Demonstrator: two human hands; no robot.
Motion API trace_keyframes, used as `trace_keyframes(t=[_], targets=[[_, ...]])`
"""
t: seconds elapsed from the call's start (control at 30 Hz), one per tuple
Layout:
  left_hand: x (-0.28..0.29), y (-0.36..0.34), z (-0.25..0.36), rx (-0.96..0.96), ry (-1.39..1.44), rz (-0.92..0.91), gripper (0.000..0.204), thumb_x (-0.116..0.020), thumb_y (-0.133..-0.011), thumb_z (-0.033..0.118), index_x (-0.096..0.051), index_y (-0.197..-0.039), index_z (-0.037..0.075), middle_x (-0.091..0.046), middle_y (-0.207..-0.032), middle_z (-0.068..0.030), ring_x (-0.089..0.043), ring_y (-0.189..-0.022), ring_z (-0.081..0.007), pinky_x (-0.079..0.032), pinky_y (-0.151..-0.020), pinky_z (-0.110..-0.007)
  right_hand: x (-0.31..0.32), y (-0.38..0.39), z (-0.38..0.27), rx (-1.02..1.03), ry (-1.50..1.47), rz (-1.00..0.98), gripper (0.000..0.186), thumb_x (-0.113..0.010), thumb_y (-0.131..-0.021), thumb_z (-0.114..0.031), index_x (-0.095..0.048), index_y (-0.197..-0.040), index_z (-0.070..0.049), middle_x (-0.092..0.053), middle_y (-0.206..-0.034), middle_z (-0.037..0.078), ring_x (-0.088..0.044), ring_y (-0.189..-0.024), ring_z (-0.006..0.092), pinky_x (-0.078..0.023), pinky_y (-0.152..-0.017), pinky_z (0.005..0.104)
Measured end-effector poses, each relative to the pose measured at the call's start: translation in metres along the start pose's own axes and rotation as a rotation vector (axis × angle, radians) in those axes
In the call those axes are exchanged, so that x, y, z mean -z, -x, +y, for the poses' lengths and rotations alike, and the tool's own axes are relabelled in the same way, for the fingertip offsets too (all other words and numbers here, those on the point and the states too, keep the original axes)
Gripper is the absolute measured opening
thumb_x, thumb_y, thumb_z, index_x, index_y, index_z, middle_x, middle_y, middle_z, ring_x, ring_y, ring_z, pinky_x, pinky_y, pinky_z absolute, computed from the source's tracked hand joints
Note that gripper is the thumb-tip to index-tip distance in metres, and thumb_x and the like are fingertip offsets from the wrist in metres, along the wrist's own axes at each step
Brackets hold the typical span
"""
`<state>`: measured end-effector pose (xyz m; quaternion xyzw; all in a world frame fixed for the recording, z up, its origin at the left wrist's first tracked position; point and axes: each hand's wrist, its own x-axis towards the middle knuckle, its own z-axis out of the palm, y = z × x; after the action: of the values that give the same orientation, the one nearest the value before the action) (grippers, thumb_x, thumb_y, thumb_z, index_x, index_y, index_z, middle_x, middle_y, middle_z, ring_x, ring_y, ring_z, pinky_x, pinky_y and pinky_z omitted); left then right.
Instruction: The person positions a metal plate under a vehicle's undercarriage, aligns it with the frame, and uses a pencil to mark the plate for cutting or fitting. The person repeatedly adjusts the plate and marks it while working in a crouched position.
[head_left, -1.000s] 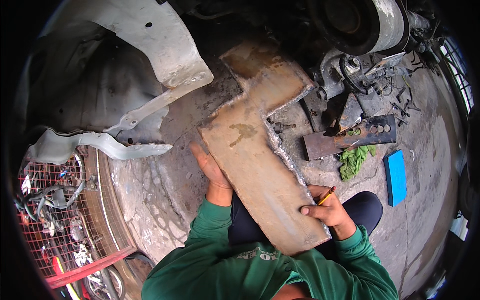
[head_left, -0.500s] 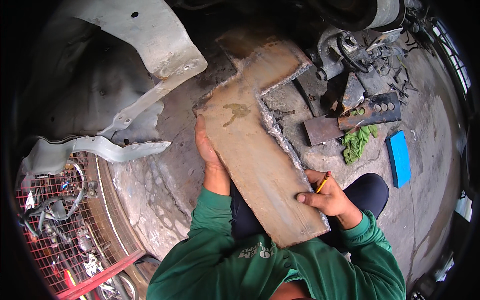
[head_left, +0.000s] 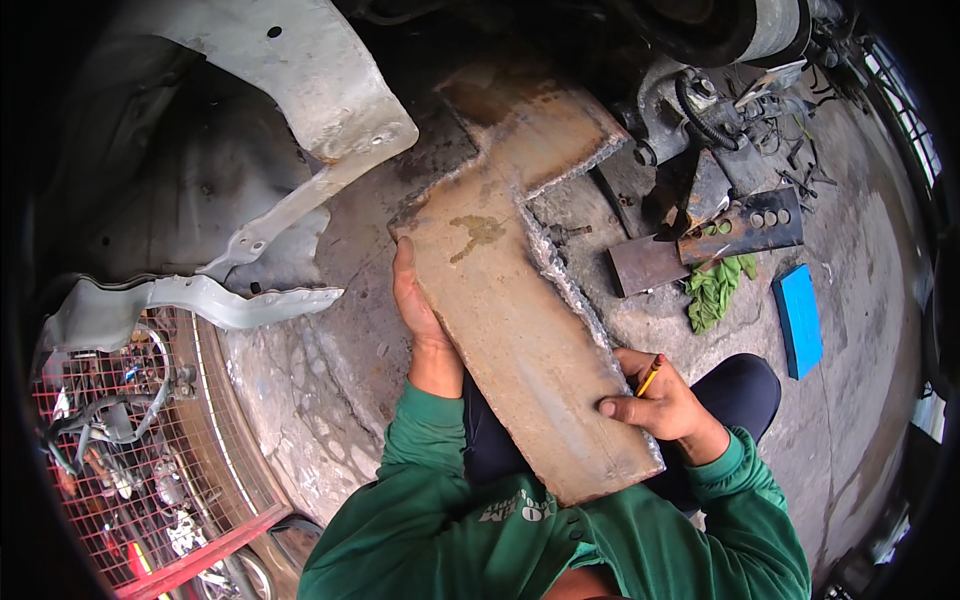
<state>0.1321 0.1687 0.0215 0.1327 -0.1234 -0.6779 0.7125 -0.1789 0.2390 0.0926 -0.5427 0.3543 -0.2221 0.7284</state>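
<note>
A large rusty, stepped steel plate [head_left: 520,330] with rough, burred cut edges lies tilted across my lap, its far end reaching into shadow. My left hand [head_left: 424,322] grips its left edge, thumb along the side and the other fingers hidden underneath. At the right edge near the bottom, my right hand [head_left: 655,408] pinches the plate with the thumb on top and also holds a yellow pencil [head_left: 648,376] upright between the fingers.
Pale metal body panels [head_left: 320,90] overhang the left, above a red wire cage [head_left: 130,440] of parts. At right are a dark mechanical assembly [head_left: 710,110], loose steel pieces [head_left: 640,266], a holed plate [head_left: 740,224], a green rag [head_left: 712,300] and a blue box [head_left: 797,322] on the concrete floor.
My left hand has risen along the plate's edge to a higher grip. The plate and my right hand have shifted slightly upward in view.
</note>
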Motion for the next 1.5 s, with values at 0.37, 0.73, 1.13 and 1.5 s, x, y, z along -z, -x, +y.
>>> trace_keyframes(t=[0.37,0.73,1.13,1.5], targets=[[-0.019,0.003,-0.002,-0.036,-0.193,0.224,0.068,-0.048,-0.107,0.057,-0.046,-0.153,0.007,-0.055,-0.149,-0.0167,-0.058,-0.13,-0.0331,-0.049,-0.111,-0.047,-0.002,-0.001,0.002,0.049,0.063,0.008,0.037,-0.078,-0.09,-0.015,-0.065,-0.119,0.003,-0.061,-0.096,0.006,-0.054,-0.088,0.0139,-0.047,-0.08,0.0334],[-0.026,0.002,-0.005,0.007,-0.219,0.244,0.065,-0.05,-0.108,0.052,-0.047,-0.153,0.005,-0.056,-0.15,-0.0168,-0.058,-0.131,-0.0343,-0.047,-0.112,-0.047,-0.002,-0.001,0.007,-0.011,0.024,0.064,0.033,-0.081,-0.087,-0.014,-0.066,-0.112,0.002,-0.055,-0.087,0.001,-0.051,-0.084,0.0102,-0.043,-0.074,0.0294],[0.003,0.01,-0.008,-0.011,-0.097,0.178,0.067,-0.062,-0.099,0.043,-0.048,-0.15,0.002,-0.058,-0.146,-0.0205,-0.059,-0.129,-0.0366,-0.048,-0.112,-0.05,0.01,-0.01,0.004,0.121,0.178,0.011,0.033,-0.08,-0.084,-0.01,-0.065,-0.111,0.001,-0.055,-0.082,0.007,-0.052,-0.078,0.0155,-0.045,-0.071,0.0336],[-0.028,0.012,-0.01,-0.071,-0.231,0.203,0.062,-0.052,-0.108,0.047,-0.047,-0.151,0.002,-0.058,-0.148,-0.0177,-0.06,-0.13,-0.0337,-0.05,-0.11,-0.048,0.007,0.003,-0.003,0.039,0.076,0.0,0.032,-0.079,-0.087,-0.009,-0.066,-0.114,0.001,-0.061,-0.088,0.007,-0.054,-0.082,0.013,-0.047,-0.075,0.0325]])
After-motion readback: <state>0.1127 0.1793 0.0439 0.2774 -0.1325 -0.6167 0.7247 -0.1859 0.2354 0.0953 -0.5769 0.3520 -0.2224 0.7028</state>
